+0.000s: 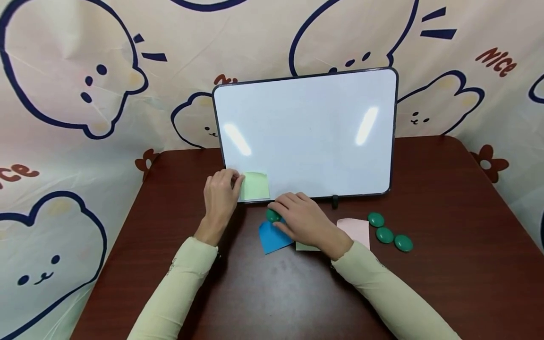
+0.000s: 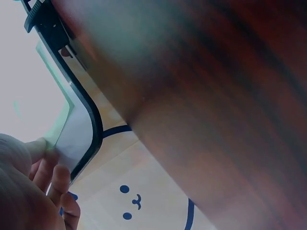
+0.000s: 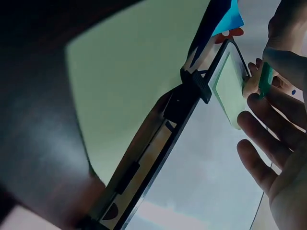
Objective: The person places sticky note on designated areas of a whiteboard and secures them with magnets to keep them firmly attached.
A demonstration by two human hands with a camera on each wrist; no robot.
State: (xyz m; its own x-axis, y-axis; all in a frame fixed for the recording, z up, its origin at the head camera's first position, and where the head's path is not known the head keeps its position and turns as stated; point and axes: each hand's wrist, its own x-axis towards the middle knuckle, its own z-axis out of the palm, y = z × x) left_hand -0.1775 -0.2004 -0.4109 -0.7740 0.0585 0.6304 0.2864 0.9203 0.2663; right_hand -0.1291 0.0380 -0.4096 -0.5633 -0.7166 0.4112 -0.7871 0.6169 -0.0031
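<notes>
A whiteboard (image 1: 310, 137) with a black frame stands tilted back on the table. Against its lower left corner lies a light green sticky note (image 1: 255, 186). My left hand (image 1: 220, 193) pinches the left edge of this note, thumb on its face in the left wrist view. Between the thumb and index finger of my right hand (image 1: 303, 219) is a round green magnet (image 3: 265, 79), held on edge just below the board's bottom frame. The other right fingers are spread loosely. A blue sticky note (image 1: 274, 238) lies under this hand.
Another light green note (image 1: 307, 247) lies on the table, partly hidden by the right wrist. Beside it is a pink note (image 1: 357, 231), and farther right are three green magnets (image 1: 384, 235). A black clip-like foot (image 1: 335, 202) sits at the board's lower edge. Behind hangs a cartoon-printed cloth (image 1: 255, 38).
</notes>
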